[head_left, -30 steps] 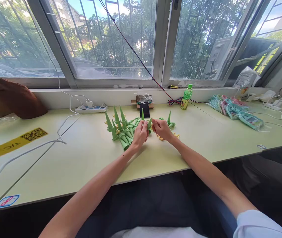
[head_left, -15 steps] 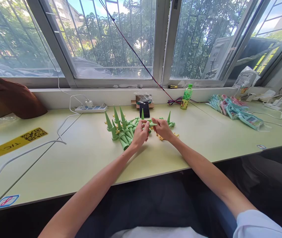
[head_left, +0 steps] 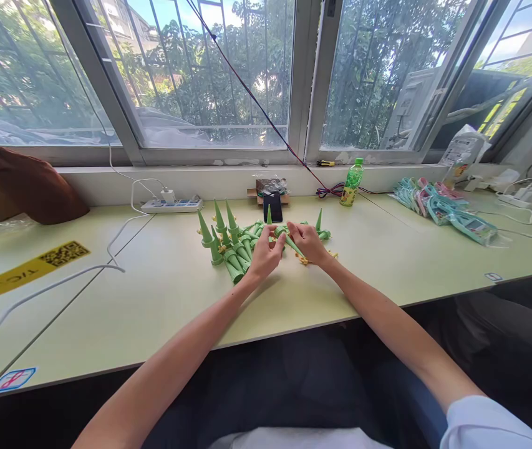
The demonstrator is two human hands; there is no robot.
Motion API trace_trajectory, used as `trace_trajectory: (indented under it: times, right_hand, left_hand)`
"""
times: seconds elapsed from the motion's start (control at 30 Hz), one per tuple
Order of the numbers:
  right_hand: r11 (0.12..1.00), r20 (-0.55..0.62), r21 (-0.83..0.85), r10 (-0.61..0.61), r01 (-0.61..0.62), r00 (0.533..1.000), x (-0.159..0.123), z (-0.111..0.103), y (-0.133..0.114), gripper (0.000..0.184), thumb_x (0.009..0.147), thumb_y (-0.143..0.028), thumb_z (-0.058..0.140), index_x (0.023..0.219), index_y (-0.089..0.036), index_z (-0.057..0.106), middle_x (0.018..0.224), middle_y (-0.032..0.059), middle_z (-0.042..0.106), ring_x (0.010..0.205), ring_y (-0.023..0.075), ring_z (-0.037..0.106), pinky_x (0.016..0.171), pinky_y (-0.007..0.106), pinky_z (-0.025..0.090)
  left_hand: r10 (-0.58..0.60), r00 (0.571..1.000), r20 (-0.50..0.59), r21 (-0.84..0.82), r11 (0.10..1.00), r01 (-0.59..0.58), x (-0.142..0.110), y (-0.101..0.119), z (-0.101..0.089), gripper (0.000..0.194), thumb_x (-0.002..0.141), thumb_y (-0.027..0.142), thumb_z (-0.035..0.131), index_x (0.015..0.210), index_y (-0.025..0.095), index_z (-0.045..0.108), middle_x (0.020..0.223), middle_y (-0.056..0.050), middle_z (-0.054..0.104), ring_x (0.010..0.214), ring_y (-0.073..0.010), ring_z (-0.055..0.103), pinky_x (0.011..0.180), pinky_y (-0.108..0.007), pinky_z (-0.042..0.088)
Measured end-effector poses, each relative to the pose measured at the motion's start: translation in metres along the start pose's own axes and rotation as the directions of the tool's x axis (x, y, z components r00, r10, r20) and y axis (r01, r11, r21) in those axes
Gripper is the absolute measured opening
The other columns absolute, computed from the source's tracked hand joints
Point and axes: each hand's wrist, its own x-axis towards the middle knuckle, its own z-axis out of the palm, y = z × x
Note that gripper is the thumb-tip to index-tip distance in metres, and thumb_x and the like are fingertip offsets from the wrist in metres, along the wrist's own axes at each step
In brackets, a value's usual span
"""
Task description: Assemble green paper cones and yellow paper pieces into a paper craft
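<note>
A green cone-shaped spike (head_left: 295,247) slants between my hands, its wide collared end up and its point down to the right. My left hand (head_left: 266,254) is closed on it near the collar. My right hand (head_left: 309,242) is pinched at the same end, and what lies in its fingertips is too small and hidden to make out. Left of my hands are several more green spikes (head_left: 231,246), some standing upright, others lying in a heap. Small yellow parts (head_left: 304,259) lie on the table under my right hand.
Behind the spikes a phone (head_left: 272,207) leans on a small cardboard box. A green drink bottle (head_left: 352,183) stands at the back. Pastel plastic items (head_left: 448,211) are piled on the right. A power strip (head_left: 172,205) and white cable (head_left: 123,234) are on the left.
The spike has swung from nearly level to tilted, its point now down to the right. My right fingers have moved from its tip toward the collared end. My left hand has opened slightly.
</note>
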Motion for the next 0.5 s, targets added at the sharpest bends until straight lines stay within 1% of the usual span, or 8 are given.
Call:
trace_trajectory:
  times: [0.1,0.27,0.37,0.5]
  right_hand:
    - [1.0,0.001,0.003,0.007,-0.007,1.0,-0.0001,0.0002,0.0008,0.054,0.101,-0.054,0.035,0.057,-0.024,0.028,0.052,-0.0028,0.028,0.053,0.0141,0.03,0.056,0.031,0.028]
    - [1.0,0.001,0.011,0.018,-0.018,1.0,0.0,0.0,0.0013,0.056,0.099,-0.061,0.034,0.057,-0.024,0.028,0.053,-0.0032,0.027,0.055,0.0139,0.028,0.057,0.031,0.027]
    - [1.0,0.002,0.014,0.013,-0.013,1.0,-0.0001,-0.0001,0.0016,0.056,0.098,-0.061,0.033,0.057,-0.024,0.028,0.052,-0.0032,0.027,0.054,0.0139,0.028,0.057,0.031,0.027]
    - [1.0,0.006,-0.001,0.019,-0.019,1.0,0.0,0.0006,0.0027,0.053,0.1,-0.055,0.035,0.058,-0.024,0.029,0.052,-0.0022,0.03,0.054,0.0146,0.03,0.057,0.032,0.028]
  left_hand:
    - [0.045,0.999,-0.01,0.014,0.999,-0.044,0.0006,-0.0011,0.0001,0.028,0.091,0.042,0.061,0.104,0.021,0.049,0.091,0.001,0.053,0.044,-0.0016,0.047,0.038,-0.018,0.035]
    - [0.133,0.99,-0.04,0.076,0.989,-0.13,0.0024,-0.0042,0.0008,0.023,0.09,0.039,0.065,0.097,0.02,0.054,0.079,0.002,0.057,0.048,-0.0052,0.048,0.041,-0.018,0.036]
    - [0.146,0.989,-0.037,0.086,0.986,-0.142,0.0029,-0.006,0.0007,0.023,0.09,0.039,0.064,0.098,0.02,0.053,0.081,0.002,0.058,0.048,-0.0051,0.048,0.042,-0.019,0.036]
    - [0.129,0.991,-0.02,0.068,0.99,-0.127,0.0023,-0.0074,0.0,0.025,0.09,0.038,0.063,0.1,0.02,0.049,0.083,0.002,0.056,0.048,-0.0037,0.046,0.043,-0.018,0.035]
